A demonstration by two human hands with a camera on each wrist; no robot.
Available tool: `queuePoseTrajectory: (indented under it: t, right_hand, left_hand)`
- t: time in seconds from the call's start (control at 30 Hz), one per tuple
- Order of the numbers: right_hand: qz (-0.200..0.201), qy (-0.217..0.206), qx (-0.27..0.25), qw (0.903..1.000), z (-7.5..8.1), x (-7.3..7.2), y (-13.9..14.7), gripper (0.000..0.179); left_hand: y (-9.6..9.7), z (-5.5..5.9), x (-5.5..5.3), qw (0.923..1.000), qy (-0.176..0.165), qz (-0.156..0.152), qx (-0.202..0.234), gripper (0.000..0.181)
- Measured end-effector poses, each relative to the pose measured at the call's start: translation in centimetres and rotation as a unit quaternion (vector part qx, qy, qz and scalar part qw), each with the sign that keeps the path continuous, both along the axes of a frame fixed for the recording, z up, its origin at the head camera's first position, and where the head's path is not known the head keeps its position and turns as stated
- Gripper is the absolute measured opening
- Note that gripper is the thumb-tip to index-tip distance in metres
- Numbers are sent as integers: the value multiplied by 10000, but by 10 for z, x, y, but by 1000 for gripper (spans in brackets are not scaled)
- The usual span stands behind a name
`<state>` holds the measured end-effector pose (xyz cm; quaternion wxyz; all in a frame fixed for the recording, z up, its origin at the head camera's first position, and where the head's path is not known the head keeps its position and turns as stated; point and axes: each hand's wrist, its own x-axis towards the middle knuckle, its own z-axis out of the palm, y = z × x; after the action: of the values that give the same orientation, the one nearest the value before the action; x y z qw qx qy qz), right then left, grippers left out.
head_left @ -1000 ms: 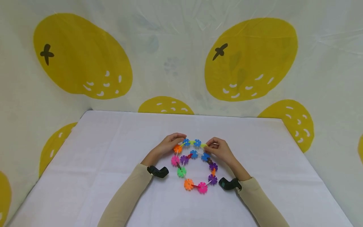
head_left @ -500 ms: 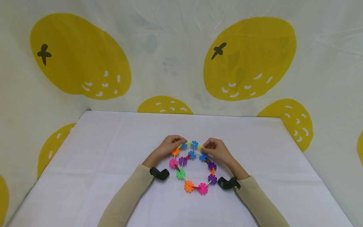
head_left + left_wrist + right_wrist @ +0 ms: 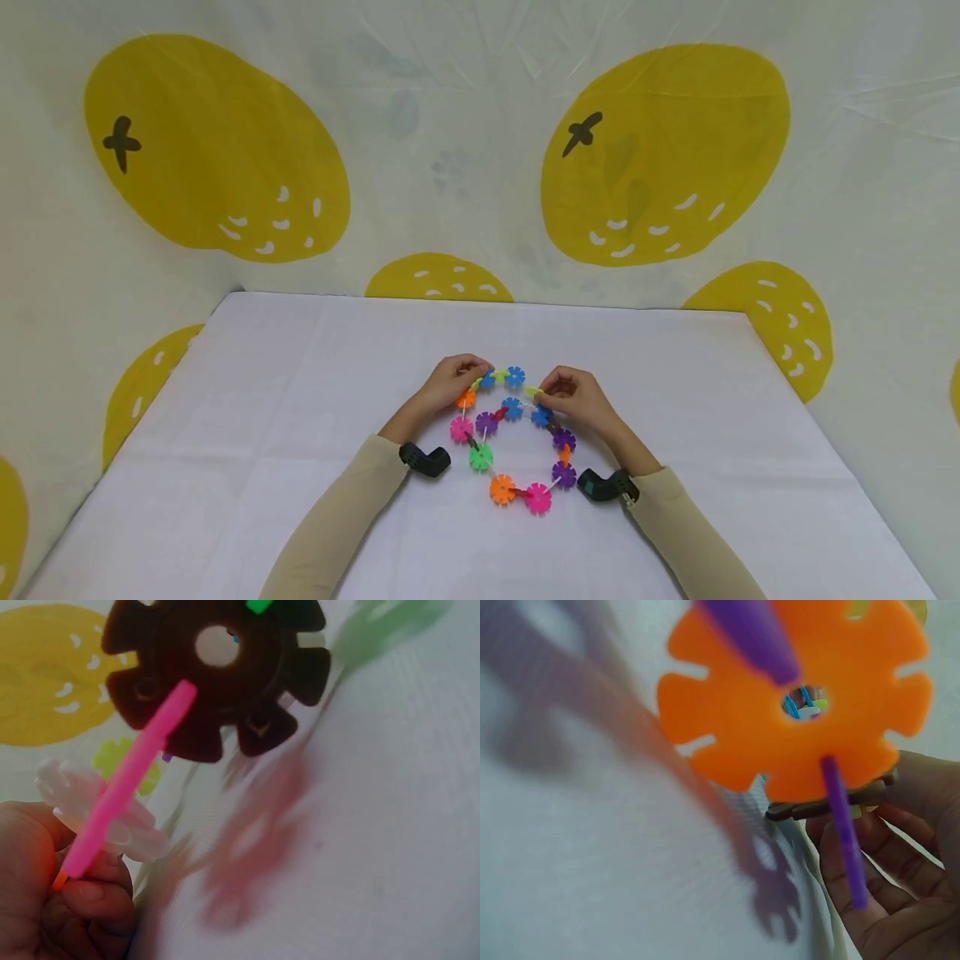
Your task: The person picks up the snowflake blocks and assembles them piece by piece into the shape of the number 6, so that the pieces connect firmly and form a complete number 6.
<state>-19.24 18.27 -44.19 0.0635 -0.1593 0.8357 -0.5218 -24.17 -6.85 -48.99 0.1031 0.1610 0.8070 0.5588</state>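
Observation:
Notched plastic snowflake discs in many colours form a curled chain (image 3: pixel 481 457). At the chain's far end, my left hand (image 3: pixel 447 385) pinches it beside a blue disc (image 3: pixel 487 380); an orange disc (image 3: pixel 467 399) sits just below. My right hand (image 3: pixel 577 395) pinches a yellow disc (image 3: pixel 533 390), with a narrow gap between it and the end blue disc (image 3: pixel 515 377). Seen from the left wrist, a brown disc (image 3: pixel 172 667), a pink disc (image 3: pixel 127 780) and a white disc (image 3: pixel 75 795) partly cover the fingers. In the right wrist view, an orange disc (image 3: pixel 742 712) stands before the hand.
White cloth covers the table (image 3: pixel 337 358). Behind it hangs a pale curtain (image 3: pixel 450 125) printed with yellow fruit. The chain's inner part, with purple discs (image 3: pixel 564 475) and a pink disc (image 3: pixel 537 498), lies toward the person. Each wrist wears a black camera (image 3: pixel 425 460).
The yellow disc in my right hand has shifted slightly, and a small gap now shows beside the end blue disc. My left hand has tilted its blue disc a little; the rest stays nearly still.

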Motion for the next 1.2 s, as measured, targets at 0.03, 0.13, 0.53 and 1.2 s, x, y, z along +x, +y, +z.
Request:
queuePoseTrajectory:
  t: [0.03, 0.13, 0.53, 1.2]
  right_hand:
    - [1, 13, -40, 10000, -4, -2, 1, 11]
    - [-64, 5, -144, 9999, -18, -8, 3, 12]
    - [-534, 88, -105, 9985, -34, -12, 3, 14]
    - [-370, 141, -238, 9989, -35, -16, 2, 15]
  left_hand:
    - [0, 0, 0, 10000, -23, 0, 8, 25]
    - [-1, 0, 0, 9999, -121, -94, 26, 25]
    - [-5, 1, 0, 9968, -90, -789, -82, 27]
    - [-5, 3, -1, 9931, -14, -1156, -204, 32]
